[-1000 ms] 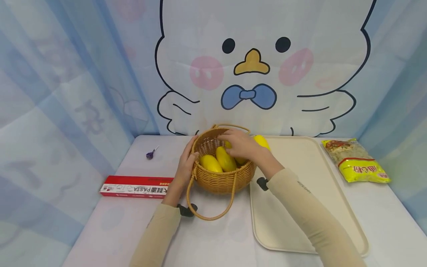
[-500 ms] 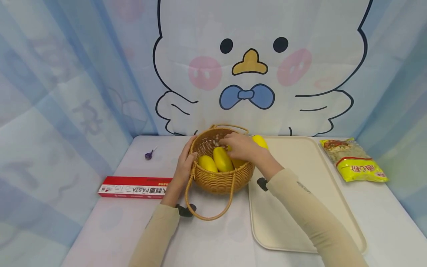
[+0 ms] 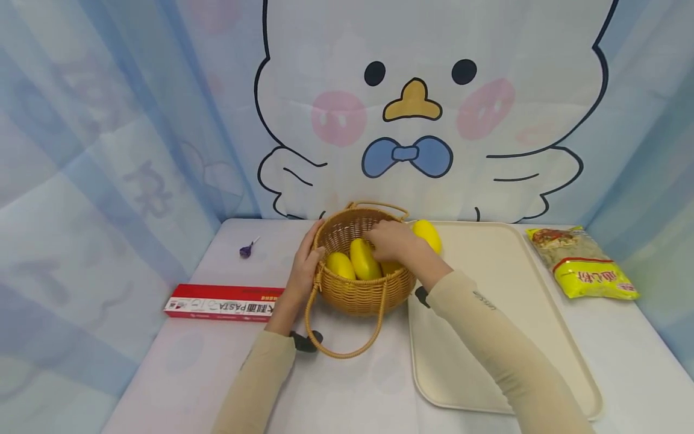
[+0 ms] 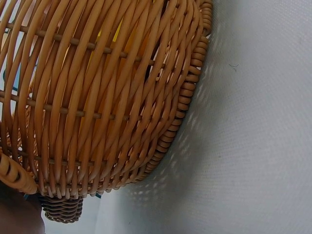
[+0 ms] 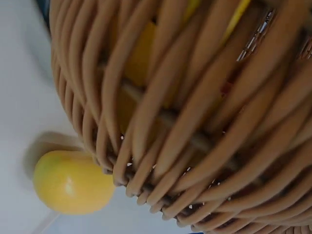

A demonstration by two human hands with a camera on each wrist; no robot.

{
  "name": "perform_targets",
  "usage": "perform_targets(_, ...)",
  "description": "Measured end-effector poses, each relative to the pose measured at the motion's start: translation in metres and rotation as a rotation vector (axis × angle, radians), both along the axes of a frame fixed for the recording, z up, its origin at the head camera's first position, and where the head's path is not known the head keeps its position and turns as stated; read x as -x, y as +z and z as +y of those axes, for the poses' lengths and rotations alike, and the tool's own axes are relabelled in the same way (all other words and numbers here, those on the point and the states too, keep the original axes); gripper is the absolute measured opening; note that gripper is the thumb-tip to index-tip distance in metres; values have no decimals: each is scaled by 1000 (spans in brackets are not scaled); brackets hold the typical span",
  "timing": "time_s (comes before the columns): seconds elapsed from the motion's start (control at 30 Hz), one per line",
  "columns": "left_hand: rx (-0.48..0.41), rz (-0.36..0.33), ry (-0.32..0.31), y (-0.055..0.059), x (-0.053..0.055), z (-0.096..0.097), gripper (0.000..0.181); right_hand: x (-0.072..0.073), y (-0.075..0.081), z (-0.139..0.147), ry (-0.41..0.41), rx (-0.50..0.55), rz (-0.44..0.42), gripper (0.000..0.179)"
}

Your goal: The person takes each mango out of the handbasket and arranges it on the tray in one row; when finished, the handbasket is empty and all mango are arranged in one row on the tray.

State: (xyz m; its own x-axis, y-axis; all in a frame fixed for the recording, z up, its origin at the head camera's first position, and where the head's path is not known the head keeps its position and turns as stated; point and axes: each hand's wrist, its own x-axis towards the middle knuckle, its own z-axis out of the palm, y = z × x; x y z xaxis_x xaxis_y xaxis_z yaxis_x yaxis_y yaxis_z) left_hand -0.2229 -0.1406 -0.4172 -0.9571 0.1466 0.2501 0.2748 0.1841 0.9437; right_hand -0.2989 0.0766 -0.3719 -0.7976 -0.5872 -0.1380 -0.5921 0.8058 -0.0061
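A round wicker basket [image 3: 363, 298] stands on the table with several yellow mangoes [image 3: 364, 260] in it. My left hand [image 3: 305, 262] grips its left rim, thumb over the edge and fingers along the outside. My right hand [image 3: 393, 242] reaches over the right rim into the basket; its fingertips are hidden, and whether they hold a mango does not show. Another mango [image 3: 427, 235] lies outside, just behind the right side of the basket. Both wrist views are mostly filled by the basket's weave [image 4: 97, 97], and the right one also shows the outside mango [image 5: 73, 183].
A beige tray [image 3: 488, 337] lies to the right of the basket. Beyond it is a yellow bag of pasta [image 3: 582, 265]. On the left are a red pasta box [image 3: 222, 302] and a purple lollipop [image 3: 246, 250]. One basket handle [image 3: 347, 355] hangs toward the front; a curtain closes the back.
My right hand has sunk deeper into the basket, its fingers passing from view behind the mangoes. The left hand keeps its hold on the rim.
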Motion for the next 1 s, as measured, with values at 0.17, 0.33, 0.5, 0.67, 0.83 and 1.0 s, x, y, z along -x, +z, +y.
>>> perform_targets(0.17, 17, -3, 2, -3, 3, 1, 60, -4, 6, 5, 42, -12, 5, 12)
perform_targets(0.33, 12, 31, 33, -28, 18, -2, 59, -9, 14, 8, 53, -35, -59, 7)
perform_targets(0.5, 11, 48, 58, -34, 22, -2, 59, -14, 19, 9, 33, -131, -136, 10)
perform_targets(0.67, 13, 51, 51, -36, 22, -2, 58, -15, 22, 7, 28, -190, -147, 12)
perform_targets(0.83, 11, 46, 51, -35, 22, -2, 58, -16, 24, 5, 4, -221, -152, 14)
perform_targets(1.0, 11, 50, 55, -35, 22, -2, 59, -16, 24, 3, -3, -224, -160, 16)
